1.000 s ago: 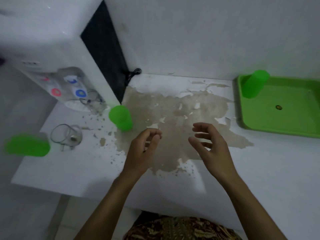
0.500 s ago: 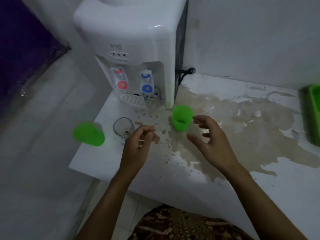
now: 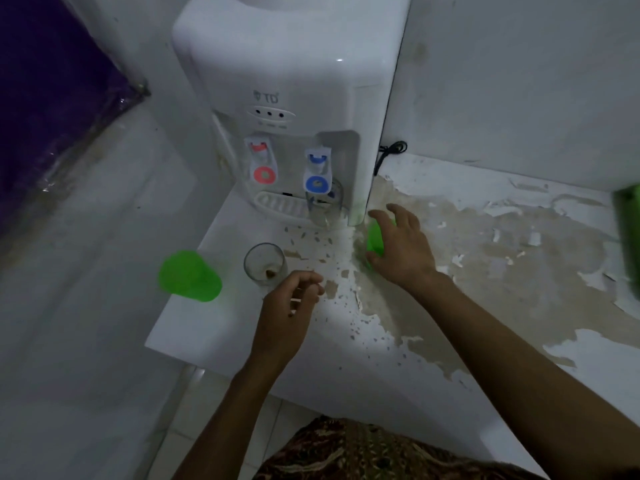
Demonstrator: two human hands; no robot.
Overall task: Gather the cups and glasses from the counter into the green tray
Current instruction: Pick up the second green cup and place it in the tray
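Observation:
A green cup (image 3: 374, 237) stands on the white counter (image 3: 346, 341) beside the dispenser's right corner. My right hand (image 3: 403, 249) wraps it, with the thumb at the cup's near side and the fingers over its far side. A clear glass (image 3: 265, 263) with a brown residue stands to the left. My left hand (image 3: 289, 313) hovers just in front of it, fingers half curled, holding nothing. Another green cup (image 3: 189, 276) sits at the counter's left edge. A second clear glass (image 3: 325, 206) stands under the blue tap. Only a strip of the green tray (image 3: 627, 233) shows at the far right.
A white water dispenser (image 3: 294, 98) with red and blue taps fills the back left corner, its black cord (image 3: 389, 150) hanging behind. A brown peeled patch (image 3: 485, 265) covers the counter's middle. The counter ends at the left and front, with tiled floor below.
The view swung left, so the tray slid to the frame's edge. My right hand reached forward and closed around the green cup by the dispenser. My left hand stays near the clear glass.

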